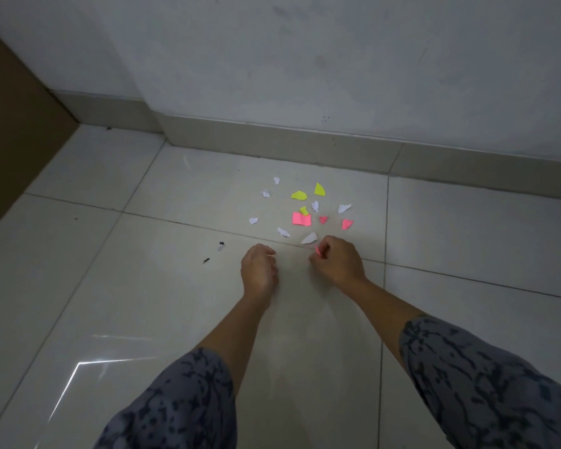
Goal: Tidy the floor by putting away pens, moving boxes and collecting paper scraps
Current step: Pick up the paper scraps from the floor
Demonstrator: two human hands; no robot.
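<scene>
Status: the scrap-collection step is in hand and appears to be at an early stage. The right hand (pixel 336 259) pinches one small pink scrap (pixel 318 251) between thumb and fingertips, the remaining fingers curled in; the scrap stands clear of the floor tiles (pixel 149 286). The left hand (pixel 259 267) is loosely cupped with its fingers curled inward — whether it already contains paper cannot be told from this view. The bulk of the work remains: a loose cluster of paper scraps (pixel 302 210) lies on the tile between the hands and the skirting board (pixel 272 140), at 12 o'clock from the hands. Within that cluster, the large pink piece (pixel 301 219) sits near the centre; two yellow pieces (pixel 299 195) lie at its 12 o'clock; a white triangular piece (pixel 309 238) lies at its 6 o'clock, just beside the right hand; further white and pink fragments ring the outer edge. Small dark specks (pixel 221 244) lie at 9 o'clock from the left hand, well apart from the cluster. No pens or loose boxes are visible, so that part of the task cannot be assessed — only a brown panel (pixel 13 131) occupies the far 9 o'clock edge. Orientation: the held scrap is a short sliver, its long axis running roughly 11 to 5 o'clock, its free end pointing toward 11. The large pink piece lies flat, long axis 9 to 3.
</scene>
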